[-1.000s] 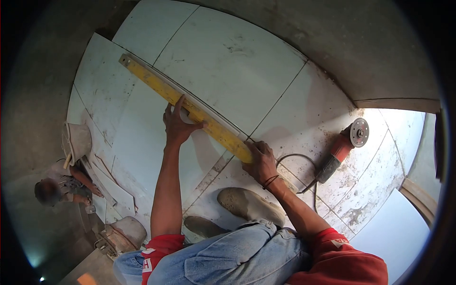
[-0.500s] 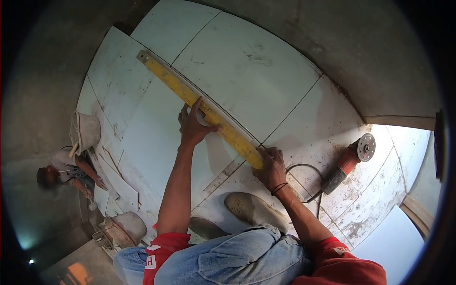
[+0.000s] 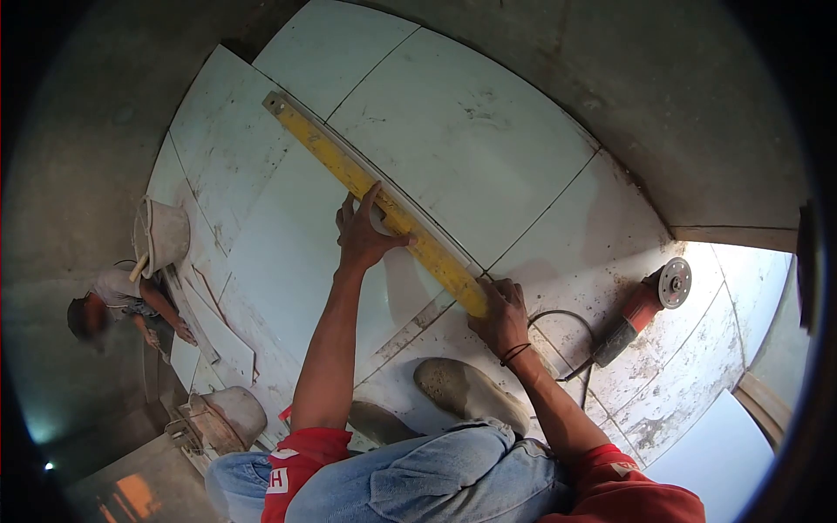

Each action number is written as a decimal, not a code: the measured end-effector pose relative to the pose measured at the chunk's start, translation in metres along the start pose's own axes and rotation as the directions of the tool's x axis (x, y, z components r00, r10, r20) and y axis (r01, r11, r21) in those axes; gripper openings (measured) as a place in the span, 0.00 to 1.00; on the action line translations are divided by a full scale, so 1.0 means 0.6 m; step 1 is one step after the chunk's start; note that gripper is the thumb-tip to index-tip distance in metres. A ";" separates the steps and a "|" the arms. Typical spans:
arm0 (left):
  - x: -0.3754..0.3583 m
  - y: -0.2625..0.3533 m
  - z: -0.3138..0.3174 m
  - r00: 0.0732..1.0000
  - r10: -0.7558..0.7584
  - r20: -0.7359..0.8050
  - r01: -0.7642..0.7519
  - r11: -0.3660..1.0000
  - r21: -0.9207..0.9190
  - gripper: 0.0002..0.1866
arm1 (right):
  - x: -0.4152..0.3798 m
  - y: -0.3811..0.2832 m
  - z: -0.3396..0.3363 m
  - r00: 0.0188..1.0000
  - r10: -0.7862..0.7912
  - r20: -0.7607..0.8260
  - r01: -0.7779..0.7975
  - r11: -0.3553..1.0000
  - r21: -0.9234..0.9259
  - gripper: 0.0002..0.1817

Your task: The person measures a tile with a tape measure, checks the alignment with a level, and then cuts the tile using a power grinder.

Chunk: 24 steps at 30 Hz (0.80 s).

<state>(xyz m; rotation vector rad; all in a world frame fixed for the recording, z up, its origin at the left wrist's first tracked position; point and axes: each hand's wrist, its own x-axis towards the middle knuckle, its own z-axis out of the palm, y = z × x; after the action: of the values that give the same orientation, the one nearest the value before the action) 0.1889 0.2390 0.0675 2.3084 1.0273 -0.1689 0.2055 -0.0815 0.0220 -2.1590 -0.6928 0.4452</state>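
Note:
A long, dirt-marked yellow spirit level (image 3: pixel 327 155) lies diagonally over the pale floor tiles (image 3: pixel 462 122), alongside a tile joint. My left hand (image 3: pixel 366 234) grips it near its middle, forefinger and thumb spread along the body; the other fingers are partly hidden. The near end of the level is held by my right hand (image 3: pixel 501 315), whose fingers curl around it. A bracelet circles my right wrist. Just below the level, my shoes (image 3: pixel 462 388) rest on the dusty tiles.
To the right lies a red angle grinder (image 3: pixel 643 309) with its black cable (image 3: pixel 562 314). At left are a bucket (image 3: pixel 166 235), tile offcuts (image 3: pixel 222 336) and another bucket (image 3: pixel 235 414). A co-worker (image 3: pixel 118 301) crouches there. Bare walls (image 3: pixel 654 78) border the floor.
The whole view has shifted slightly, putting the level and both hands a little to the right. My grip looks the same. The co-worker's hand and the tool in it have moved.

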 end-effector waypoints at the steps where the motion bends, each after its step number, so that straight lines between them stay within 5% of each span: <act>1: 0.000 -0.001 0.000 1.000 0.002 -0.001 -0.002 1.000 -0.004 0.73 | 0.000 -0.001 -0.001 1.000 0.001 0.001 -0.001 1.000 -0.001 0.38; 24: 0.003 -0.009 0.008 1.000 0.030 -0.003 -0.030 0.995 0.091 0.72 | 0.000 0.004 0.001 1.000 0.014 0.003 -0.014 1.000 -0.002 0.40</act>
<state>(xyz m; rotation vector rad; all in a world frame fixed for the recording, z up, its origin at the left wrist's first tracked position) 0.1870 0.2403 0.0604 2.4062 1.0060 -0.2023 0.2060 -0.0820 0.0197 -2.1669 -0.6804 0.4558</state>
